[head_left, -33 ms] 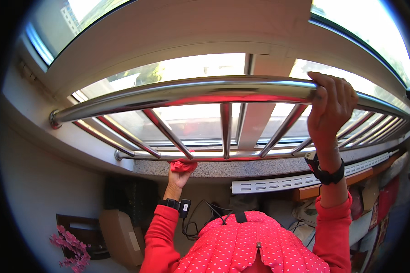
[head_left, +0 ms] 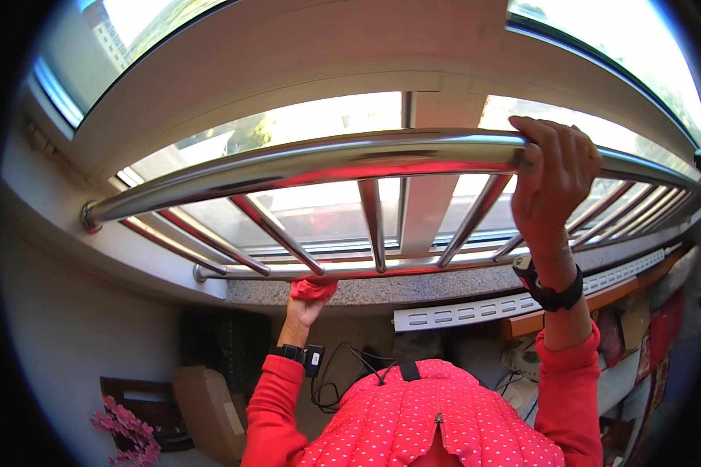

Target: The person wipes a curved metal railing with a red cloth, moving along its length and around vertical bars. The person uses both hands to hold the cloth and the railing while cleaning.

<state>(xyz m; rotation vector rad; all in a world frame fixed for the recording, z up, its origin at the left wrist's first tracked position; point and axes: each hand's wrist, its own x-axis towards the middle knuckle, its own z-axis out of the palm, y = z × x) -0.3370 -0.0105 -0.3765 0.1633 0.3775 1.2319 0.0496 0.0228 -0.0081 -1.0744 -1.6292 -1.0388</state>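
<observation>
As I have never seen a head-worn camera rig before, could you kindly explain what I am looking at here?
There is no machine here, only a person working bare-handed. A wide fisheye camera on their head looks down, so straight edges bend toward the rim. The left hand holds a bunched red cloth at the lower rail of a shiny metal window railing. The right hand grips the thick top handrail, its fingers wrapped over it. A speckled stone sill runs along the lower rail. Down at the left are a cardboard box and pink blossoms.
</observation>
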